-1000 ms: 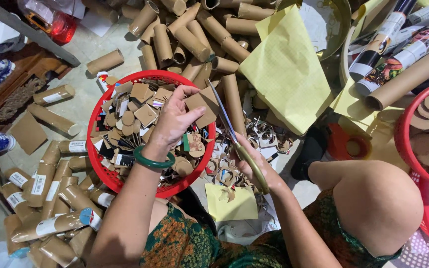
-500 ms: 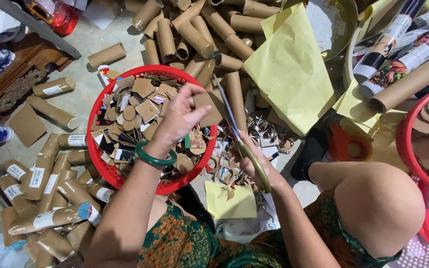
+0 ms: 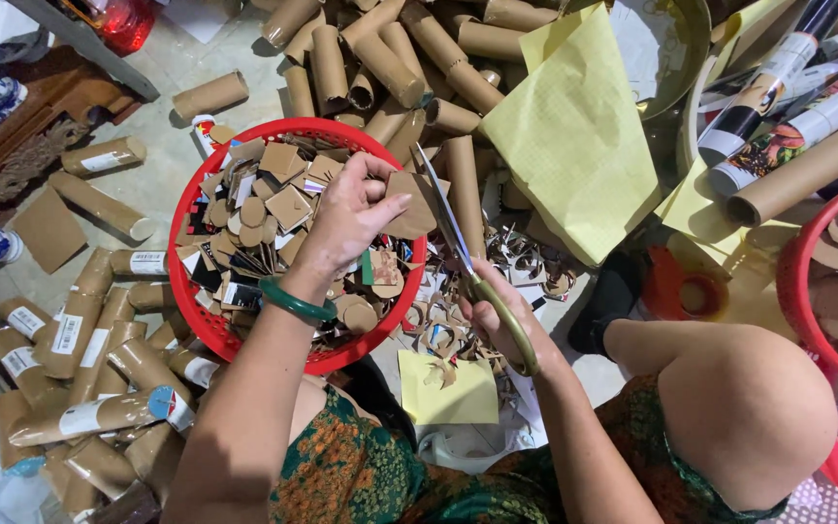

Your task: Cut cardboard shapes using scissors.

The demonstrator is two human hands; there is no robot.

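In the head view, the left hand is pinching a brown cardboard piece between thumb and fingers over the red basket of cardboard scraps. At 3 o'clock of it, the right hand is gripping the scissors, blades parted and touching the piece. Cardboard tubes are lying at 12 o'clock, yellow paper at 2 o'clock.

I'm sat on the grey floor. Cardboard tubes lie scattered across it around a red basket. Yellow paper and cardboard rings lie beside it.
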